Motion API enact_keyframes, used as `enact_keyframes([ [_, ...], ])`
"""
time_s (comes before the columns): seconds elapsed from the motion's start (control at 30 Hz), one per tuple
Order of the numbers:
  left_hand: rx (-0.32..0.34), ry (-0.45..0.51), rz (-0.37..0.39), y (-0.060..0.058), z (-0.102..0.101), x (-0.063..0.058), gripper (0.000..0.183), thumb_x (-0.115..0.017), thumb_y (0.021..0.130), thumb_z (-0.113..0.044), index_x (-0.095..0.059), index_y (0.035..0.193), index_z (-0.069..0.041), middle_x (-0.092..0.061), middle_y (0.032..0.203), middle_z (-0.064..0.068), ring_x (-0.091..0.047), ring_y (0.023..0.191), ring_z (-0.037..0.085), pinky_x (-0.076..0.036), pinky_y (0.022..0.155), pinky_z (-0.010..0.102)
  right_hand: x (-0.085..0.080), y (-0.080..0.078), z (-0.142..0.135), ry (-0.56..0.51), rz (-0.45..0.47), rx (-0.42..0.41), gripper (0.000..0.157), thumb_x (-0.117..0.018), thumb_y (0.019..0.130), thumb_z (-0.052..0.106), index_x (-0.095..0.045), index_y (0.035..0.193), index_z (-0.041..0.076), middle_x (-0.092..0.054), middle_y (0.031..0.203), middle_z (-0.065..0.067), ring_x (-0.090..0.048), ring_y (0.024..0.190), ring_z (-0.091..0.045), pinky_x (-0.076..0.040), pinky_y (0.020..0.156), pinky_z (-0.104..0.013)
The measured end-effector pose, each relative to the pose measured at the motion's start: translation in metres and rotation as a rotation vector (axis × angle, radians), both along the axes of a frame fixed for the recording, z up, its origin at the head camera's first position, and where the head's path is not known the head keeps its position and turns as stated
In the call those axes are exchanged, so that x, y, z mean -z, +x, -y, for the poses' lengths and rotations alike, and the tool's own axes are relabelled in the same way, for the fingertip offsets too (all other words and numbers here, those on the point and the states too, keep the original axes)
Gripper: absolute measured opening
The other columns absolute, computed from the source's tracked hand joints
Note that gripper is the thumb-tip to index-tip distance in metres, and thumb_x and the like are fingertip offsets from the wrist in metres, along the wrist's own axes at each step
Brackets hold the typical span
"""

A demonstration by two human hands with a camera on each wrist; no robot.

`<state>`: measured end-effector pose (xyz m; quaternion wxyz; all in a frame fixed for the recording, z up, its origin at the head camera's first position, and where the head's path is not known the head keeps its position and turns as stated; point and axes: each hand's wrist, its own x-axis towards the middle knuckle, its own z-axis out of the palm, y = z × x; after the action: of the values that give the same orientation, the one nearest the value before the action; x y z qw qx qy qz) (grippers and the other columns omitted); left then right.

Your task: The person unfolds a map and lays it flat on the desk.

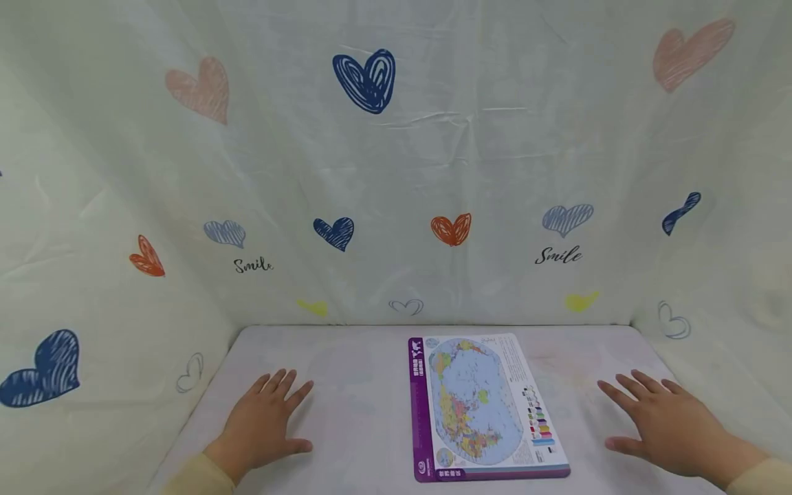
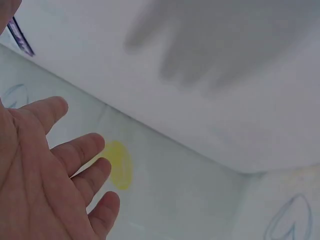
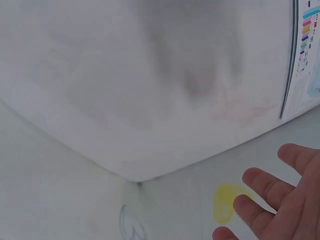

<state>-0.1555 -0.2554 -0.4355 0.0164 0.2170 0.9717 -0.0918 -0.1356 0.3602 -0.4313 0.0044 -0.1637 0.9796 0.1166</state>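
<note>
A flat rectangular world map board (image 1: 473, 402) with a purple border lies on the white table, a little right of the middle in the head view. To its left, my left hand (image 1: 260, 423) is held over the tabletop, fingers spread and straight, holding nothing. On the other side, my right hand (image 1: 671, 426) is spread the same way, apart from the board and with nothing in it. The left wrist view catches a purple strip of the board (image 2: 21, 37) at its upper left corner. In the right wrist view, the board's edge (image 3: 295, 65) shows at upper right.
The white tabletop (image 1: 346, 392) has rounded back corners. Behind it and along both sides hangs a pale cloth (image 1: 396, 165) printed with hearts and the word "Smile". Shadows of the hands fall on the tabletop in both wrist views.
</note>
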Motion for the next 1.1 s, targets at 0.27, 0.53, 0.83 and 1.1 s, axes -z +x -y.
enact_keyframes([
  [0.27,0.019,0.067,0.008,-0.002,-0.043,0.010,0.095,-0.065,0.073,-0.076,-0.053,0.145,-0.015,-0.048,0.146,0.020,-0.041,0.137,0.038,-0.029,0.111,0.053,0.012,-0.010,0.044,-0.096,0.077,0.008,0.096,-0.060,0.073,0.080,-0.059,0.138,0.010,-0.058,0.134,-0.022,-0.047,0.125,-0.052,-0.034,0.096,-0.071],
  [0.53,0.050,0.093,0.028,-0.010,-0.090,0.033,0.096,-0.060,0.074,-0.080,-0.051,0.147,-0.020,-0.049,0.146,0.017,-0.042,0.136,0.036,-0.031,0.110,0.052,0.032,-0.021,0.084,-0.196,0.142,0.008,0.091,-0.065,0.076,0.073,-0.057,0.140,0.007,-0.056,0.136,-0.023,-0.045,0.128,-0.050,-0.034,0.099,-0.068],
  [0.83,0.042,0.117,0.086,-0.017,-0.122,0.041,0.096,-0.058,0.074,-0.082,-0.049,0.149,-0.023,-0.047,0.148,0.016,-0.041,0.137,0.036,-0.031,0.111,0.051,0.049,-0.030,0.097,-0.254,0.111,0.017,0.091,-0.065,0.079,0.070,-0.053,0.142,0.005,-0.052,0.138,-0.027,-0.046,0.127,-0.050,-0.038,0.095,-0.068],
  [1.1,0.019,0.187,0.158,-0.025,-0.146,0.055,0.098,-0.057,0.074,-0.083,-0.046,0.151,-0.022,-0.044,0.150,0.020,-0.039,0.138,0.038,-0.031,0.111,0.052,0.061,-0.039,0.107,-0.276,0.135,0.093,0.102,-0.065,0.074,0.076,-0.049,0.146,0.006,-0.048,0.136,-0.035,-0.045,0.125,-0.054,-0.039,0.093,-0.068],
])
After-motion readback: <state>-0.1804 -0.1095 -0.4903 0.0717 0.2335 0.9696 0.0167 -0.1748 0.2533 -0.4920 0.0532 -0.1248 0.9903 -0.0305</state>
